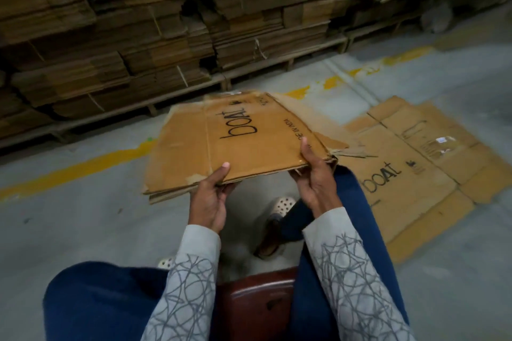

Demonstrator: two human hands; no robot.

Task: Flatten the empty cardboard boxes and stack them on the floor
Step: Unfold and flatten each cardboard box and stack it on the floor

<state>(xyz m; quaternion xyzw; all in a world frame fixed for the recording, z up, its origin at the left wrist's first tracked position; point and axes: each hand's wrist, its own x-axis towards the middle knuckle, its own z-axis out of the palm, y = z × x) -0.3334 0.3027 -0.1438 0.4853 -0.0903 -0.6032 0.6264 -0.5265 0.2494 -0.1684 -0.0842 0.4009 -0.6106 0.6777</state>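
Concrete floor [72, 224]; both hands [210, 199] [315, 177] grip flattened box [235, 141].

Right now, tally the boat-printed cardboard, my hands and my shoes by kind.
Flat brown boat-printed cardboard boxes: 2, the held box and the floor box.
Hands: 2, left hand, right hand.
White perforated clogs: 2, far clog, near clog.
Total: 6.

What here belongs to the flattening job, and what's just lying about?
Job: flattened brown cardboard box in left grip and right grip; flat brown cardboard sheet on floor.
Lying about: brown cardboard stacks on pallets; reddish-brown seat.
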